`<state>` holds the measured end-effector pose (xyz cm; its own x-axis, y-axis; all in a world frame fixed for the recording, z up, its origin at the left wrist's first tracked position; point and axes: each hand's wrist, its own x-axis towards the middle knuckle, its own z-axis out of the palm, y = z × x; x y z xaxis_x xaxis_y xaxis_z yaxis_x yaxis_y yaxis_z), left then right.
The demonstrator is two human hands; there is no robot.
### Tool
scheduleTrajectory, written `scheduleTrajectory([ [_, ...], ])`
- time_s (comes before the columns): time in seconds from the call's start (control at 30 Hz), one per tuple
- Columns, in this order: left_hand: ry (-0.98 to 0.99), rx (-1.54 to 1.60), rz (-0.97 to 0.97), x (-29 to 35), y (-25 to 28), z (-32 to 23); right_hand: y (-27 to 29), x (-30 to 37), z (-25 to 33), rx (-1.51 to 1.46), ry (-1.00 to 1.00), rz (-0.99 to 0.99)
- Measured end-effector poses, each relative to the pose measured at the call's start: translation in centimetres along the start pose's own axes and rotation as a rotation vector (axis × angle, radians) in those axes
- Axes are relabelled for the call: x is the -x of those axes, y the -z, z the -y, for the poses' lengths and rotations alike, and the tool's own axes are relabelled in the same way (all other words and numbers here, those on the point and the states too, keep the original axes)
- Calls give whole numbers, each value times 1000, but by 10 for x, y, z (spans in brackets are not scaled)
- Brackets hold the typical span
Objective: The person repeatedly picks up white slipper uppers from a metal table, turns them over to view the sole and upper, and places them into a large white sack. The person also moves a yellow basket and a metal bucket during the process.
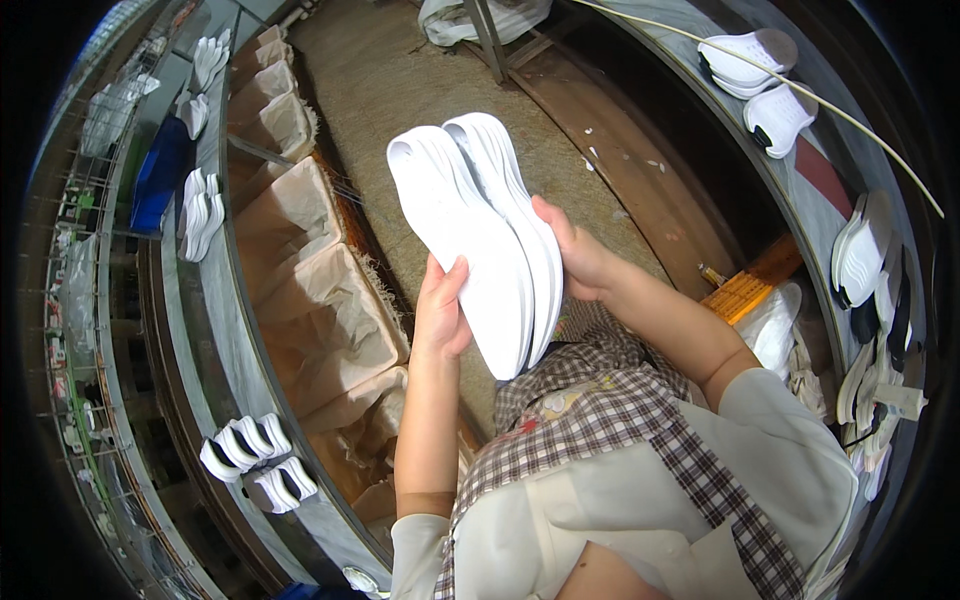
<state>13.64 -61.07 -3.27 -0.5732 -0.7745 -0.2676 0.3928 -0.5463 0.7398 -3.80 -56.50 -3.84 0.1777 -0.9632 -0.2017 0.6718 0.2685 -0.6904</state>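
In front of my body I hold two stacks of white shoe soles (468,235) side by side, their wavy layered edges showing. My left hand (443,308) grips them from the left, with its thumb on the face of the nearer sole. My right hand (578,246) is closed on the right edge of the other stack, the thumb up along its side. The soles tilt, with their lower ends near my checked apron (600,400). Most of the fingers are hidden behind the soles.
Cloth-lined bins (345,262) line the left bench, which bears white-and-black soles (245,445), more white soles (202,215) and a blue bin (160,175). On the right bench lie sole stacks (750,60) under a pale cable (850,118). A yellow crate (755,285) stands below.
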Motion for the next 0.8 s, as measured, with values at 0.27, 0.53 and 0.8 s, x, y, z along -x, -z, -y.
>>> scheduleTrajectory([
  [0.27,-172,74,138,23,14,-10,-28,2,-3,98,180,167],
  [0.53,-305,-46,107,42,28,-13,-26,-1,-9,236,129,296],
  [0.8,-436,-200,3,60,45,-9,-29,-7,-10,410,93,374],
])
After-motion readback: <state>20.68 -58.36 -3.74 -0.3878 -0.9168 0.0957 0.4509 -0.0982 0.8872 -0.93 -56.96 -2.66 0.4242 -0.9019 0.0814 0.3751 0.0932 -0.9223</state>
